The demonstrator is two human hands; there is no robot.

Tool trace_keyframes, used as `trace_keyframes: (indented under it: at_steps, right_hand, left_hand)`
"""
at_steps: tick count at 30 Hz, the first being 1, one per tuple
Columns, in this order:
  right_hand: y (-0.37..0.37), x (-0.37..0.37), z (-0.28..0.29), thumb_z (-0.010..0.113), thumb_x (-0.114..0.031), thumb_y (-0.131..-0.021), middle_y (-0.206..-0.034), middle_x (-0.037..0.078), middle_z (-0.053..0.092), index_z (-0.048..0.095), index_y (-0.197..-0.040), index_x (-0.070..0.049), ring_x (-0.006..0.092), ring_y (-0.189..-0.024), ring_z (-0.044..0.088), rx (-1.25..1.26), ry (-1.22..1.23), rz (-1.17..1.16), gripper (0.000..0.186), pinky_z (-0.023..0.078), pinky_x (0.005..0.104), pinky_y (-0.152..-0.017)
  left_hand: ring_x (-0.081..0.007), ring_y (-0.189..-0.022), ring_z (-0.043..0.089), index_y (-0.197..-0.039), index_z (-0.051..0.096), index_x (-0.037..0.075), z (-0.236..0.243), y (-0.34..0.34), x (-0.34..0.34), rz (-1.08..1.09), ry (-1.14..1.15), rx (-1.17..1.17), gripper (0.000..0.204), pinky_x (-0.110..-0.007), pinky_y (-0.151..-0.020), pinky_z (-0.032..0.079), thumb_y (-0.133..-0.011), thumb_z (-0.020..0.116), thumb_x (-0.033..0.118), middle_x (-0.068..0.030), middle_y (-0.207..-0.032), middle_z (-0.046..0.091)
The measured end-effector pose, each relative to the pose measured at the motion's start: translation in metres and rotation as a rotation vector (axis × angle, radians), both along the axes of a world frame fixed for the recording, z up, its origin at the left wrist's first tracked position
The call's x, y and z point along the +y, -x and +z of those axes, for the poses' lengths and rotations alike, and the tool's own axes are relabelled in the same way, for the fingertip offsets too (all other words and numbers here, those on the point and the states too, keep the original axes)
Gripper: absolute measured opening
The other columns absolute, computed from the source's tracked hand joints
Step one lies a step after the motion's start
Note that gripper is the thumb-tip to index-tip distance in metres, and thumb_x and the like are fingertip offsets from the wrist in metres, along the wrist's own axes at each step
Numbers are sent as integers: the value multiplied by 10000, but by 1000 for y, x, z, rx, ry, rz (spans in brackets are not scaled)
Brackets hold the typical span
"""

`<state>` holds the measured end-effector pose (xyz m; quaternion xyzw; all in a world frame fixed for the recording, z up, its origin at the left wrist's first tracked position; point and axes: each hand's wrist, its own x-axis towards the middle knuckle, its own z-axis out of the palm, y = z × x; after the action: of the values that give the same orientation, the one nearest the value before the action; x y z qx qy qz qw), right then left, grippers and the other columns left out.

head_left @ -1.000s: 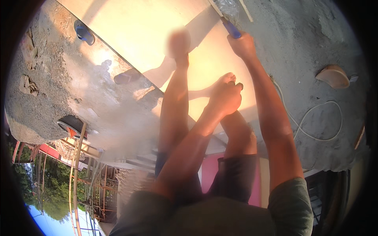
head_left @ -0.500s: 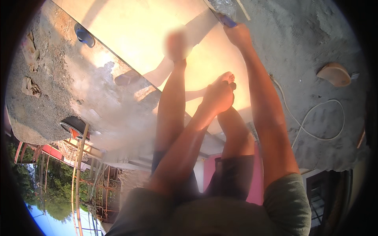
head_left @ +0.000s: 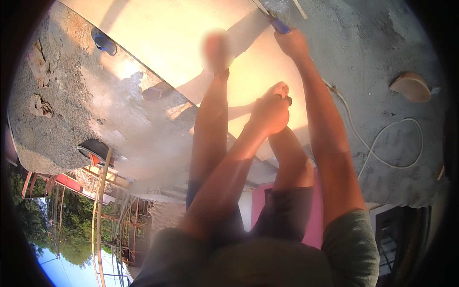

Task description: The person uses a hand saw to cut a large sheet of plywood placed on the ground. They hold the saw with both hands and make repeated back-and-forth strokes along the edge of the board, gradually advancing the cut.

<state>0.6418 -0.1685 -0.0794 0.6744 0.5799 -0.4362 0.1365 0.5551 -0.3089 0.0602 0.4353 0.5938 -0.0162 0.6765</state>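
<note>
My right hand (head_left: pixel 293 44) grips the blue handle (head_left: pixel 279 25) of a tool with a narrow blade at the top edge of a large pale board (head_left: pixel 167 33). Closer to my body, my left hand (head_left: pixel 270 114) is closed just below my bare right foot (head_left: pixel 278 90), around a small dark object (head_left: pixel 286 99) I cannot make out, partly hidden by the fingers. Both of my legs reach over the board; the end of the left one (head_left: pixel 215 52) is blurred. The board is in bright sunlight, crossed by shadows.
A blue flip-flop (head_left: pixel 104 42) lies left of the board, beside gritty ground. A looped white cable (head_left: pixel 401 165) and a curved tan piece (head_left: pixel 410 87) lie on the grey floor at right. A dark tub (head_left: pixel 93 147), bamboo scaffolding (head_left: pixel 103 201) and trees show at lower left.
My right hand has moved up and away from me with the blue-handled tool, then stayed near there. My left hand has shifted slightly upward, still closed.
</note>
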Motion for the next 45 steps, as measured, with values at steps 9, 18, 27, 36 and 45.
trace_keyframes:
  at_steps: [9, 18, 27, 36, 45]
  right_hand:
    - [-61, -46, 118, 676, -234, -825, -686, 138, 682, 720, -864, 6, 210, -623, 659, 34, 58, -54, 247, 526, 355, -642]
    - [-29, -21, 44, 645, -316, -826, -779, 204, 717, 726, -940, -14, 345, -748, 722, -8, 116, 28, 333, 556, 438, -737]
    - [-33, -24, 16, 631, -316, -820, -816, 222, 721, 734, -923, -22, 384, -768, 716, -45, 9, 39, 328, 556, 447, -739]
    - [-80, -64, 124, 651, -282, -815, -800, 236, 709, 702, -869, 21, 370, -743, 709, 68, 69, -85, 312, 547, 452, -715]
    - [-44, -49, 35, 653, -289, -813, -739, 217, 698, 694, -839, 24, 316, -681, 705, -9, 72, -29, 316, 543, 440, -691]
  left_hand:
    - [-342, -1056, 659, -1129, 626, 52, -12, 6, -38, 106, -52, 19, 252, -474, -923, 504, -915, 498, 88, -179, -1106, 682]
    - [-354, -1096, 647, -1147, 626, 38, -19, 13, -33, 57, 68, 28, 274, -475, -939, 498, -925, 470, 76, -191, -1151, 675]
    - [-270, -1285, 550, -1402, 487, 74, -10, 7, -6, -156, 71, -33, 469, -399, -1070, 420, -933, 484, 48, -123, -1457, 458]
    - [-222, -1436, 431, -1479, 423, 4, 4, 13, -29, 71, 222, -90, 572, -331, -1177, 354, -909, 469, -31, -123, -1600, 370]
    - [-230, -1421, 458, -1491, 376, -1, -4, 8, -28, 56, 224, -102, 554, -333, -1172, 354, -945, 465, -2, -150, -1558, 437]
